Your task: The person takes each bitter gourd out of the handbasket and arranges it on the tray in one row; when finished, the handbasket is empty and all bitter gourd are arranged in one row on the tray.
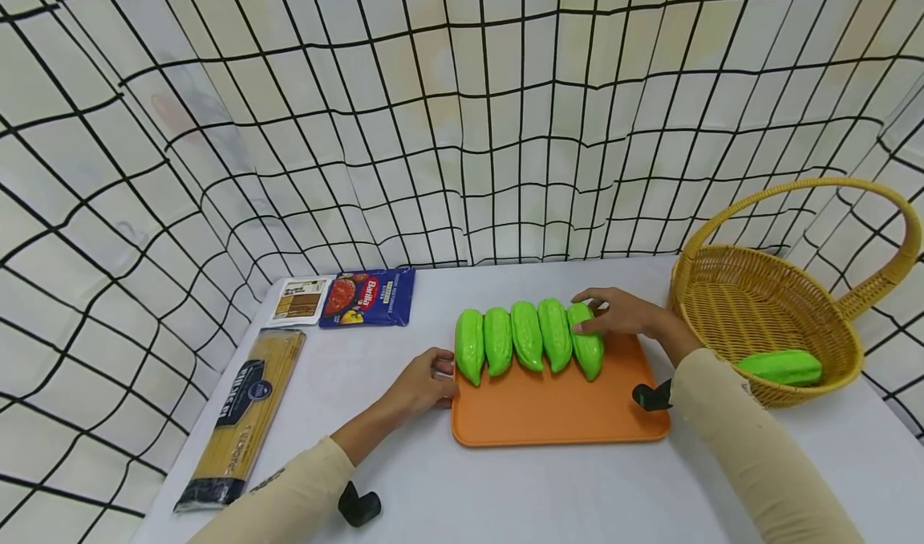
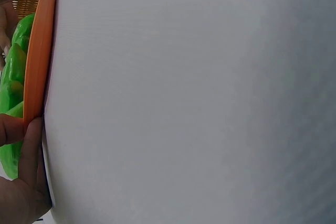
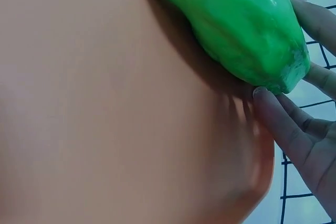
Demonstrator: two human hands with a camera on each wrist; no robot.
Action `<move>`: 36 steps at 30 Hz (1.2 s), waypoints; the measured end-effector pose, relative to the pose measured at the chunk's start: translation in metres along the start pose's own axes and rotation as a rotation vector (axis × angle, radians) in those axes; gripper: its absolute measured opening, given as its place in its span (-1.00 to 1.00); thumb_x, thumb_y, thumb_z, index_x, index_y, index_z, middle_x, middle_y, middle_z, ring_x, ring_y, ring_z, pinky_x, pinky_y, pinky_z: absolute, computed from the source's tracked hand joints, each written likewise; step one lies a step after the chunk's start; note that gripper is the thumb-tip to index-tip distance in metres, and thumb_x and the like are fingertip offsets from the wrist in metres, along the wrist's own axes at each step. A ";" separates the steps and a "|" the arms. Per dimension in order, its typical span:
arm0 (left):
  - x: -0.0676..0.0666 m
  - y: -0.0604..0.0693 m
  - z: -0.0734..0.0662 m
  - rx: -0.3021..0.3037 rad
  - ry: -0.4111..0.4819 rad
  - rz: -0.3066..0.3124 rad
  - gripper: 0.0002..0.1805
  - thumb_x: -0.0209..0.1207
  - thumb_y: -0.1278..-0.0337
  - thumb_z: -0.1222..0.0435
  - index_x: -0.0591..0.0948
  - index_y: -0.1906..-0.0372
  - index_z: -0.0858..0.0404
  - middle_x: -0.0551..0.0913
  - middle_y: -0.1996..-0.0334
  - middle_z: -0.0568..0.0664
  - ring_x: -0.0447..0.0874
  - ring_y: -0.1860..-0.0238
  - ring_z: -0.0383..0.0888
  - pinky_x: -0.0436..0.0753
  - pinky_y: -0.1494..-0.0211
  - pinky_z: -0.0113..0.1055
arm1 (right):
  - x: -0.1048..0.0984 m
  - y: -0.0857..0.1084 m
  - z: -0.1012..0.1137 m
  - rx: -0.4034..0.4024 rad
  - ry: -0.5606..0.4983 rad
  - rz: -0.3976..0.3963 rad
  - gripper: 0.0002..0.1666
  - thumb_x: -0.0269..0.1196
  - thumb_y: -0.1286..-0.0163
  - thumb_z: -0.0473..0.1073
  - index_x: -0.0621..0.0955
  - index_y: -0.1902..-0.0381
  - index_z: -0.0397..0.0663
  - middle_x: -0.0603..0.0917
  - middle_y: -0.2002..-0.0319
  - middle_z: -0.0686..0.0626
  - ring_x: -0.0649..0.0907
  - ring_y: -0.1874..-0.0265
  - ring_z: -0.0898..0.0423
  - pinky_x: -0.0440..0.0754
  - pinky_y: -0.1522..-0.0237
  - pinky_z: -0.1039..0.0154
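An orange tray [image 1: 549, 412] lies on the table with several green ridged vegetables [image 1: 526, 335] in a row along its far side, pointed ends toward me. My left hand [image 1: 422, 379] pinches the tray's left rim; the left wrist view shows the thumb over the edge and fingers against its outer side. At the right end of the row, my right hand [image 1: 621, 313] holds the blunt far end of the last green vegetable [image 3: 247, 24] between thumb and fingers. That vegetable rests on the tray, beside its neighbour.
A wicker basket [image 1: 758, 283] with a tall handle stands at the right, one green vegetable [image 1: 783, 367] inside. To the left lie a spaghetti pack [image 1: 245, 416], a blue Barilla pouch [image 1: 368, 297] and a white-and-brown packet [image 1: 299, 301]. Black netting over white cloth [image 1: 505, 127] rises behind the table.
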State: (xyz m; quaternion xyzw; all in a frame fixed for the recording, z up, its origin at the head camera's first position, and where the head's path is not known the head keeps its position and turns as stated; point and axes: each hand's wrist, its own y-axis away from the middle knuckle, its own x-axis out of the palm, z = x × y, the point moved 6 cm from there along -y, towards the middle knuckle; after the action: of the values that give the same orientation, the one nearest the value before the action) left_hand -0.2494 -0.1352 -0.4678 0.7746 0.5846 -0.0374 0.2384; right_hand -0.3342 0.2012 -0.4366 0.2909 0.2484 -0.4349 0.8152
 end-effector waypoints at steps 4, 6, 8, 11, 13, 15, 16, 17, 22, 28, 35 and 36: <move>-0.001 0.000 0.000 0.002 -0.001 -0.002 -0.32 0.26 0.04 0.50 0.41 -0.31 0.39 0.51 -0.02 0.17 0.63 0.10 -0.05 0.80 0.16 -0.24 | -0.001 0.000 0.002 -0.009 0.012 -0.005 -0.12 0.33 -0.32 0.22 0.37 -0.45 -0.07 0.44 -0.32 -0.39 0.40 -0.35 -0.33 0.51 -0.27 -0.21; -0.001 0.000 0.000 0.000 -0.001 -0.004 -0.32 0.27 0.04 0.50 0.41 -0.31 0.39 0.51 -0.02 0.17 0.63 0.10 -0.05 0.80 0.16 -0.24 | -0.001 0.001 0.003 -0.009 0.015 -0.007 -0.11 0.32 -0.32 0.23 0.36 -0.46 -0.08 0.46 -0.30 -0.38 0.42 -0.33 -0.32 0.53 -0.25 -0.18; -0.001 0.001 0.000 -0.001 -0.002 -0.005 -0.32 0.27 0.04 0.50 0.41 -0.31 0.39 0.51 -0.02 0.16 0.63 0.10 -0.05 0.80 0.16 -0.24 | -0.001 0.001 0.003 -0.008 0.013 -0.005 -0.10 0.32 -0.33 0.23 0.35 -0.46 -0.08 0.47 -0.29 -0.37 0.48 -0.28 -0.28 0.57 -0.20 -0.13; 0.000 0.000 0.001 -0.007 -0.002 -0.006 -0.32 0.27 0.03 0.49 0.41 -0.31 0.38 0.52 -0.02 0.15 0.63 0.10 -0.06 0.80 0.16 -0.25 | -0.001 0.002 0.002 0.001 0.000 0.004 -0.08 0.32 -0.32 0.24 0.33 -0.47 -0.10 0.46 -0.30 -0.38 0.62 -0.11 -0.15 0.65 -0.11 -0.03; 0.000 0.000 0.001 -0.005 -0.003 -0.004 -0.32 0.28 0.03 0.49 0.41 -0.31 0.38 0.52 -0.02 0.15 0.63 0.10 -0.06 0.80 0.16 -0.24 | -0.002 0.003 0.001 0.005 -0.013 0.009 -0.07 0.33 -0.32 0.22 0.32 -0.48 -0.11 0.44 -0.30 -0.39 0.69 0.05 -0.03 0.69 -0.06 0.03; 0.000 0.000 0.001 -0.002 -0.003 -0.001 -0.33 0.28 0.03 0.49 0.42 -0.30 0.37 0.52 -0.02 0.15 0.63 0.10 -0.06 0.80 0.16 -0.24 | -0.005 0.004 0.002 0.002 -0.024 0.014 -0.05 0.34 -0.32 0.20 0.29 -0.48 -0.14 0.42 -0.30 -0.41 0.73 0.17 0.04 0.71 -0.04 0.04; 0.000 0.000 0.001 0.000 -0.004 0.000 -0.33 0.28 0.03 0.48 0.42 -0.30 0.37 0.52 -0.02 0.15 0.63 0.10 -0.07 0.80 0.16 -0.24 | -0.006 0.005 0.002 -0.002 -0.027 0.015 -0.05 0.33 -0.33 0.19 0.29 -0.49 -0.15 0.42 -0.30 -0.41 0.74 0.20 0.06 0.71 -0.04 0.04; 0.000 0.000 0.001 0.002 -0.003 0.000 -0.33 0.28 0.03 0.48 0.42 -0.30 0.37 0.52 -0.02 0.15 0.63 0.10 -0.07 0.80 0.16 -0.24 | -0.008 0.006 0.003 -0.004 -0.033 0.017 -0.06 0.33 -0.34 0.18 0.28 -0.49 -0.16 0.41 -0.31 -0.42 0.75 0.22 0.05 0.71 -0.06 0.02; 0.000 0.000 0.001 0.005 0.000 0.002 -0.32 0.28 0.03 0.48 0.42 -0.31 0.37 0.51 -0.01 0.14 0.63 0.10 -0.07 0.80 0.15 -0.24 | -0.018 0.012 0.010 -0.042 -0.052 0.033 -0.12 0.30 -0.38 0.12 0.28 -0.48 -0.20 0.38 -0.33 -0.44 0.70 -0.04 -0.20 0.71 -0.08 -0.04; 0.000 0.001 0.000 0.002 0.001 -0.002 -0.32 0.28 0.04 0.48 0.42 -0.30 0.38 0.51 -0.01 0.14 0.63 0.10 -0.07 0.80 0.15 -0.25 | -0.032 0.022 0.017 -0.054 -0.008 0.033 -0.17 0.30 -0.38 0.10 0.33 -0.45 -0.17 0.41 -0.33 -0.42 0.56 -0.24 -0.34 0.70 -0.11 -0.07; -0.001 0.001 0.000 0.002 -0.007 -0.005 -0.32 0.28 0.04 0.48 0.42 -0.31 0.38 0.52 -0.01 0.14 0.64 0.11 -0.08 0.80 0.16 -0.25 | -0.042 0.039 0.020 -0.027 0.007 0.046 -0.17 0.32 -0.36 0.12 0.34 -0.44 -0.13 0.38 -0.36 -0.40 0.55 -0.24 -0.31 0.74 -0.04 0.02; -0.001 0.001 0.000 0.003 -0.007 -0.006 -0.32 0.28 0.04 0.48 0.42 -0.30 0.38 0.52 -0.01 0.14 0.64 0.11 -0.08 0.80 0.16 -0.25 | -0.044 0.043 0.021 -0.025 0.012 0.046 -0.18 0.32 -0.36 0.11 0.34 -0.44 -0.13 0.39 -0.35 -0.40 0.55 -0.24 -0.31 0.74 -0.04 0.00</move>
State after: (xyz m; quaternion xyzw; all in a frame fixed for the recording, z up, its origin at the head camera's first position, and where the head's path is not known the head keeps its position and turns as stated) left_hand -0.2491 -0.1360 -0.4672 0.7730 0.5860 -0.0416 0.2393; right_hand -0.3162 0.2308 -0.3817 0.2888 0.2519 -0.4109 0.8272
